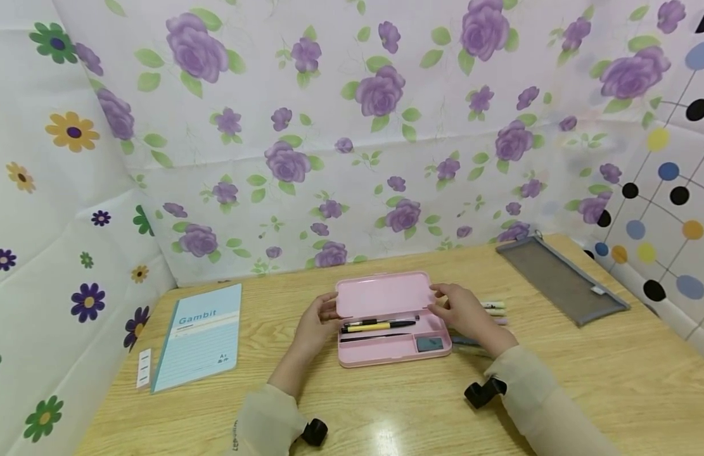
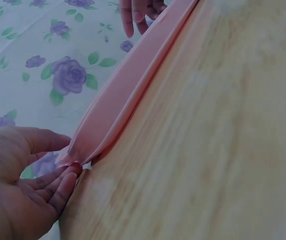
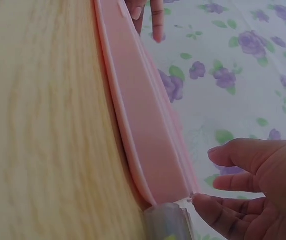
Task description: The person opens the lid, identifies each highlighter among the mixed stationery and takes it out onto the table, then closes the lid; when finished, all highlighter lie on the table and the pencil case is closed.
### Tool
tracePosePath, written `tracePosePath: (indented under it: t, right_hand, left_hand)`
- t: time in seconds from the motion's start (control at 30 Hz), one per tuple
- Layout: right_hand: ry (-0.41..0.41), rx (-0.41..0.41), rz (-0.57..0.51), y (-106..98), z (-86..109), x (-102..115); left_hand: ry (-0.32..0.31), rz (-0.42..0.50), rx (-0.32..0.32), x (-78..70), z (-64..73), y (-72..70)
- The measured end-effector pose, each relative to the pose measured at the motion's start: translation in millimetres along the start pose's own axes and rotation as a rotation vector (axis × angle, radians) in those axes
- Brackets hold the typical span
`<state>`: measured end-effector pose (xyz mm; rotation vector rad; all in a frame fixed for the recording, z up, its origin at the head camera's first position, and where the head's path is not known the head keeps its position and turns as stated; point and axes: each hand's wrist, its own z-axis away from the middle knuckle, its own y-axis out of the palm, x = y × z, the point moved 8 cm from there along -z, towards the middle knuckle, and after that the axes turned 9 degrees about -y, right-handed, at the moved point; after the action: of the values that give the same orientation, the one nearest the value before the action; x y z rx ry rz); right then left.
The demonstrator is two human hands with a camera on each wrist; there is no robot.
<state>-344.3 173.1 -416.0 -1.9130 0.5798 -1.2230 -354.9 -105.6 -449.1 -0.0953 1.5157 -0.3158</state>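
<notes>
A pink pencil case [image 1: 394,362] lies on the wooden table with its lid [image 1: 383,296] raised at the back. Inside are a yellow-and-black pen [image 1: 377,327], other slim dark pens and a grey-blue eraser [image 1: 429,344] in a small compartment. At the case's left end, my left hand [image 1: 314,324] holds the corner between thumb and curled fingers, as the left wrist view shows. My right hand [image 1: 464,310] is at the right end, its fingers relaxed; in the right wrist view a fingertip [image 3: 203,204] meets the corner while the thumb stands off.
Pale capped pens [image 1: 493,308] lie behind my right hand, partly hidden. A grey mesh zip pouch [image 1: 563,278] sits at the back right. To the left are a light-blue notebook [image 1: 200,339] and a small white strip [image 1: 144,368]. Flowered cloth [image 1: 340,158] hangs behind the table.
</notes>
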Motion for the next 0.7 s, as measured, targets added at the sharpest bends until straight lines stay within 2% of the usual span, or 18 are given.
tracePosePath:
  t: [0.1, 0.27, 0.53, 0.7]
  right_hand:
    - [0.000, -0.015, 0.011, 0.2, -0.5, 0.5]
    - [-0.009, -0.043, 0.049, 0.0, -1.2, 1.9]
    - [-0.012, -0.079, 0.055, -0.5, -2.6, 1.2]
    - [0.006, -0.079, 0.039, 1.7, -1.0, -2.7]
  left_hand:
    - [0.023, -0.013, -0.037, 0.3, 0.7, 0.8]
    - [0.035, 0.016, -0.069, 2.7, -0.1, 1.3]
    - [0.041, 0.084, -0.085, 1.8, 1.8, -1.0]
    - [0.034, 0.076, -0.080, 3.9, 2.0, -1.2]
